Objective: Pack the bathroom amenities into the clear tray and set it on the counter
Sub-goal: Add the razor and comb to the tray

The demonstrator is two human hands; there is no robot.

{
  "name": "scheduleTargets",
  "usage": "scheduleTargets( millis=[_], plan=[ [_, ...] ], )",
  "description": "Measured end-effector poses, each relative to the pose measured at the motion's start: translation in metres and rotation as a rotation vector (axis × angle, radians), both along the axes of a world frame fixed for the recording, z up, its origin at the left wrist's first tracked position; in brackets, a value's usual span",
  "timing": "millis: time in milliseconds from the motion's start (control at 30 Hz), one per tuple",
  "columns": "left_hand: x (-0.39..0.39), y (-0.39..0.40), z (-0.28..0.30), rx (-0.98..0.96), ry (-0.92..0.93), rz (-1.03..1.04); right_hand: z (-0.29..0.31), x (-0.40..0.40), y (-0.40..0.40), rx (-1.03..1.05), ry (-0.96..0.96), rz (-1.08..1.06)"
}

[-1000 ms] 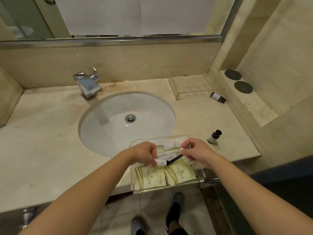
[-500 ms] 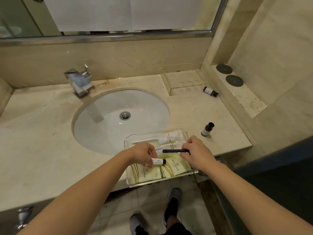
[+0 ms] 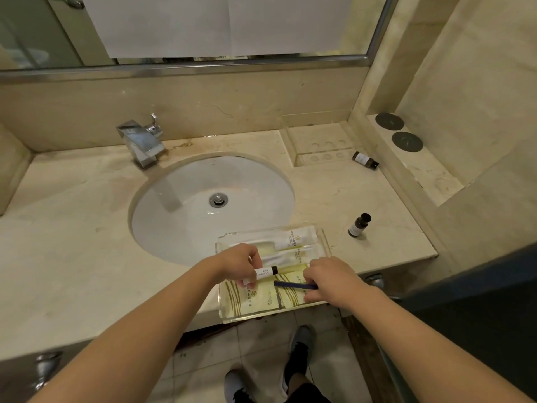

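Lowered since before, right hand [image 3: 331, 282] lays comb [image 3: 295, 285] crosswise over tray [image 3: 321, 238].

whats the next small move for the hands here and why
Probably lay the dark stick in the right hand and the small tube in the left hand down into the clear tray; both are held just above its packets.

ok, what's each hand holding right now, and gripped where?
Left hand pinches a small white tube by its tail end, dark cap free. Right hand holds a dark blue stick by its right end.
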State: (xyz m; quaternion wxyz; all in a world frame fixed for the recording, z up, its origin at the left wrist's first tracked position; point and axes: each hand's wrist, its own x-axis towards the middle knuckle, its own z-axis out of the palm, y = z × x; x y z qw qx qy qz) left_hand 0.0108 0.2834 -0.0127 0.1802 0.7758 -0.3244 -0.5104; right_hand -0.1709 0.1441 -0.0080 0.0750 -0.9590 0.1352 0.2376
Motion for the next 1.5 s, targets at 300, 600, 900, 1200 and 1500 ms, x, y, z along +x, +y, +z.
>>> scheduleTargets(
  millis=[300, 600, 900, 1200, 1500],
  plan=[
    [0.001, 0.001, -0.003, 0.010, 0.028, 0.029, -0.012, 0.012, 0.010, 0.037, -0.009, -0.002],
    [-0.005, -0.009, -0.006, -0.027, -0.012, -0.006, -0.011, -0.009, -0.017, 0.016, -0.219, 0.015],
    [-0.009, -0.017, -0.003, -0.084, -0.024, -0.018, -0.006, -0.012, -0.017, 0.031, -0.163, 0.039],
    [-0.028, -0.030, -0.009, -0.105, -0.050, -0.080, -0.010, -0.015, -0.021, 0.028, -0.143, 0.028],
    [-0.040, -0.039, -0.014, -0.193, -0.350, -0.236, -0.016, -0.018, -0.021, 0.034, -0.199, -0.019]
  ],
)
